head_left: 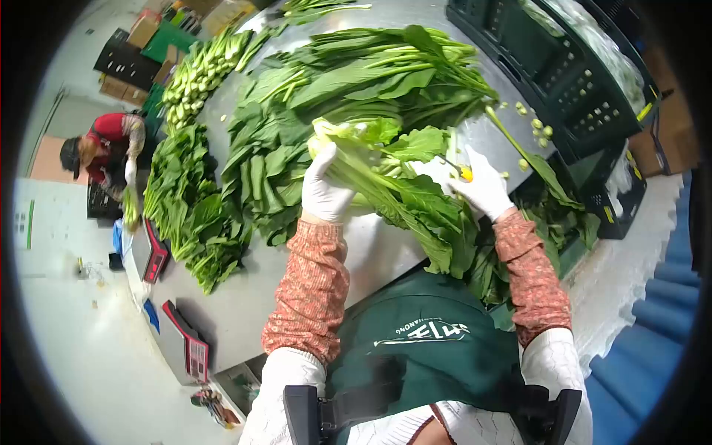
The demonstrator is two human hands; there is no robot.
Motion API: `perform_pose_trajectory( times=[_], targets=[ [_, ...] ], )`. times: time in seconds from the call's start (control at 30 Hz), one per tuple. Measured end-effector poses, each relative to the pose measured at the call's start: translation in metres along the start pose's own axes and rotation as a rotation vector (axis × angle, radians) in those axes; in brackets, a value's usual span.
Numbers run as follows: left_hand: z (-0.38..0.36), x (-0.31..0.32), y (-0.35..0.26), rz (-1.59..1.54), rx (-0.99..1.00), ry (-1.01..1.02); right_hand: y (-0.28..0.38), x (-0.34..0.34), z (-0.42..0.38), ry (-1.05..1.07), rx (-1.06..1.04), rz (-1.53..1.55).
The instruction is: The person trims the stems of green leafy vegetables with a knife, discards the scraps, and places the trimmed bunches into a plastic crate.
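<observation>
My left hand (326, 185), in a white glove, is closed round the pale stem end of a leafy green vegetable (386, 185). Its broad leaves hang down to the right, over my apron. My right hand (482, 182), also gloved in white, is closed on a small yellow-handled knife (466, 174); the blade is thin and hard to make out. It is held just right of the vegetable's leaves. Beyond both hands lies a large pile of leafy greens (356, 74) on the metal table (393, 241).
Bunched greens (196, 81) and a leafy heap (193, 200) lie leftward. Two red-edged scales (189, 345) stand at the table's left edge. Dark crates (556, 81) stand at the right, near cut stem ends (541, 133). Another person (111, 152) works at far left.
</observation>
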State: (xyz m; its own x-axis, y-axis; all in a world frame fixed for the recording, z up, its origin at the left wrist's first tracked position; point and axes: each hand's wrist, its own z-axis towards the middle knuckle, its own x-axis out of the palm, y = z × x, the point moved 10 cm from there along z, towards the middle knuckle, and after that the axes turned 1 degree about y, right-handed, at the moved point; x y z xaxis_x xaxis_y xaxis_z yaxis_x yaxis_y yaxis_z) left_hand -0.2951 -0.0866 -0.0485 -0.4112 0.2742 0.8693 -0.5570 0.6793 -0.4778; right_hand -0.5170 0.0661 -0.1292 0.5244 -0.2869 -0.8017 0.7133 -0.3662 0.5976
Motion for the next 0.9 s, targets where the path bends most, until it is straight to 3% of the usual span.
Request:
perform_pose_trajectory(
  times=[0.13,0.23,0.27,0.3,0.33,0.37,0.43,0.5,0.57,0.77,0.87,0.9],
  targets=[
    [-0.028,-0.01,-0.021,-0.013,0.04,-0.053,-0.013,0.04,-0.005,0.095,0.207,-0.152],
    [-0.058,-0.033,-0.05,0.007,0.107,-0.041,-0.028,0.019,-0.027,-0.13,-0.024,-0.234],
    [-0.072,-0.041,-0.063,0.045,0.142,-0.057,-0.042,0.015,-0.031,0.01,0.116,-0.232],
    [-0.089,-0.049,-0.077,0.081,0.176,-0.079,-0.061,0.01,-0.039,0.038,0.105,-0.252],
    [-0.106,-0.055,-0.096,0.111,0.282,-0.123,-0.074,-0.003,-0.05,-0.063,0.002,-0.25],
    [-0.12,-0.061,-0.107,0.034,0.305,-0.061,-0.101,-0.01,-0.061,-0.049,0.018,-0.325],
    [-0.148,-0.077,-0.129,-0.108,0.342,0.074,-0.134,-0.03,-0.087,0.047,0.245,-0.365],
    [-0.167,-0.083,-0.142,-0.246,0.363,0.136,-0.171,-0.041,-0.111,0.073,0.275,-0.432],
    [-0.177,-0.089,-0.151,-0.266,0.398,0.164,-0.189,-0.051,-0.13,-0.045,0.242,-0.475],
    [-0.182,-0.101,-0.164,-0.277,0.468,0.239,-0.15,-0.039,-0.128,0.013,0.316,-0.336],
    [-0.196,-0.124,-0.186,-0.209,0.518,0.107,-0.131,-0.028,-0.122,-0.001,0.251,-0.267],
    [-0.212,-0.14,-0.199,-0.136,0.57,-0.033,-0.123,-0.024,-0.12,0.007,0.237,-0.256]
  ],
)
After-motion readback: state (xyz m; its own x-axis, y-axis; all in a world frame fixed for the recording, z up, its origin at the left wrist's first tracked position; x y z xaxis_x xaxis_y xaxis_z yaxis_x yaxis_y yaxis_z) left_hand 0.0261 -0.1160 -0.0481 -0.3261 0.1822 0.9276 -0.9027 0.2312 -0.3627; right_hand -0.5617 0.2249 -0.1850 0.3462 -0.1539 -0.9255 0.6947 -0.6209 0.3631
